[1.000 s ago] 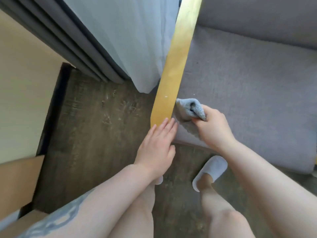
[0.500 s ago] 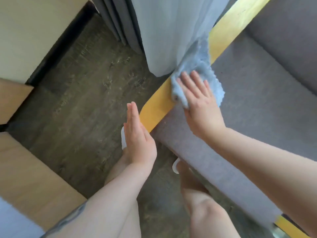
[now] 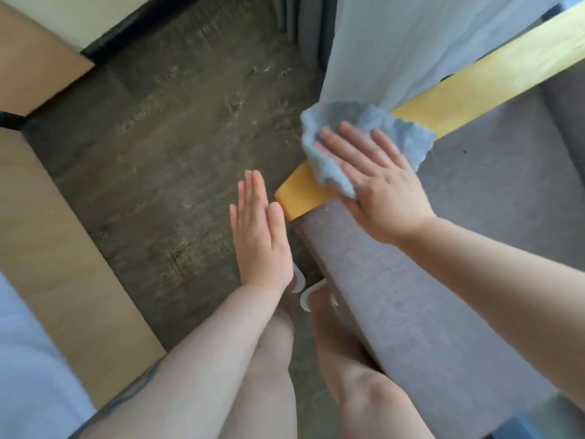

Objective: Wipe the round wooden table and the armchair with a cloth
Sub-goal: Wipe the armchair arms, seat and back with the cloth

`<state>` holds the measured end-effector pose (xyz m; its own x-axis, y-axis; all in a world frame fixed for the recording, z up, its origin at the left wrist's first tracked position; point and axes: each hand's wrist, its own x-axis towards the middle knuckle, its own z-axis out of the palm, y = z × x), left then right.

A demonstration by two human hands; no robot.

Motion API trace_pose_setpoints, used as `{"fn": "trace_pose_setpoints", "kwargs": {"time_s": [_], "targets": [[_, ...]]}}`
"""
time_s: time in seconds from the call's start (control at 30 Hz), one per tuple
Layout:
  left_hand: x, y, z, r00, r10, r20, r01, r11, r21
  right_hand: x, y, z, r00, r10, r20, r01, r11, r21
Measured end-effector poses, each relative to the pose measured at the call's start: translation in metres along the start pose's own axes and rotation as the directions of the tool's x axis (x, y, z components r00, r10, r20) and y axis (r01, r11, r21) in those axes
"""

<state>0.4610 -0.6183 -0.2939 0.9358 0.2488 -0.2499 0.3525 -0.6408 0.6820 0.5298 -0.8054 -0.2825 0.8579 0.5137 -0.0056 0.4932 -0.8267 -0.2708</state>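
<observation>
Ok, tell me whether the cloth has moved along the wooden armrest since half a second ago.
Yes. The cloth, pressed flat under the right hand, has slid down the armrest toward its near end, away from the curtain.

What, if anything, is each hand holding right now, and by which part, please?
Nothing is gripped. The right hand presses the cloth flat against the wooden armrest with straight fingers; the left hand is open and empty.

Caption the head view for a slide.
Right hand presses a blue cloth flat on the armchair's wooden armrest; left hand hovers open.
</observation>
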Motion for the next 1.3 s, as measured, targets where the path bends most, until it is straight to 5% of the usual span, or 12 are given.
{"fn": "trace_pose_setpoints", "kwargs": {"time_s": [0.1,0.27,0.43,0.57,0.63,0.73,0.83,0.9,0.97,1.03,1.23,1.3], "targets": [[0.000,0.004,0.005,0.999,-0.018,-0.028,0.018,1.000,0.010,0.006,-0.041,0.004,0.949,0.309,-0.066,-0.299,0.945,0.130],[-0.012,0.013,0.019,0.997,-0.083,-0.002,0.082,0.995,-0.061,0.002,0.011,-0.003,0.953,-0.291,0.080,0.294,0.955,-0.032],[-0.008,0.020,0.028,0.993,-0.086,-0.077,0.082,0.995,-0.050,0.017,0.029,-0.008,0.912,0.398,-0.098,-0.396,0.918,0.036],[0.001,0.027,0.020,0.997,0.043,-0.059,-0.039,0.997,0.071,-0.007,0.044,-0.014,0.961,-0.245,0.128,0.254,0.966,-0.054],[0.012,0.031,0.017,0.990,0.143,0.012,-0.143,0.977,0.157,-0.003,0.082,-0.020,0.999,0.042,0.023,-0.041,0.998,-0.056],[0.030,0.040,0.019,0.974,0.204,0.095,-0.223,0.934,0.280,0.017,0.055,-0.017,0.788,0.607,-0.101,-0.598,0.794,0.110],[0.038,0.051,0.020,0.971,0.213,0.113,-0.241,0.879,0.413,0.009,0.027,-0.008,0.998,0.054,0.028,-0.055,0.998,0.008],[0.038,0.052,0.017,0.963,0.217,0.157,-0.265,0.863,0.430,0.000,0.081,-0.025,0.974,-0.191,0.120,0.202,0.975,-0.088],[0.038,0.050,0.014,0.944,0.247,0.218,-0.321,0.838,0.442,0.004,0.131,-0.038,0.986,0.164,0.018,-0.162,0.983,-0.083],[0.038,0.048,0.011,0.936,0.258,0.241,-0.345,0.811,0.473,0.013,0.129,-0.040,0.796,0.600,-0.079,-0.602,0.798,-0.001],[0.050,0.078,0.021,0.847,0.330,0.418,-0.503,0.752,0.426,-0.014,0.118,-0.034,0.988,-0.105,0.115,0.111,0.993,-0.048],[0.062,0.091,0.032,0.802,0.371,0.468,-0.567,0.719,0.402,-0.008,0.163,-0.047,0.982,0.182,0.049,-0.181,0.983,-0.023]]}}
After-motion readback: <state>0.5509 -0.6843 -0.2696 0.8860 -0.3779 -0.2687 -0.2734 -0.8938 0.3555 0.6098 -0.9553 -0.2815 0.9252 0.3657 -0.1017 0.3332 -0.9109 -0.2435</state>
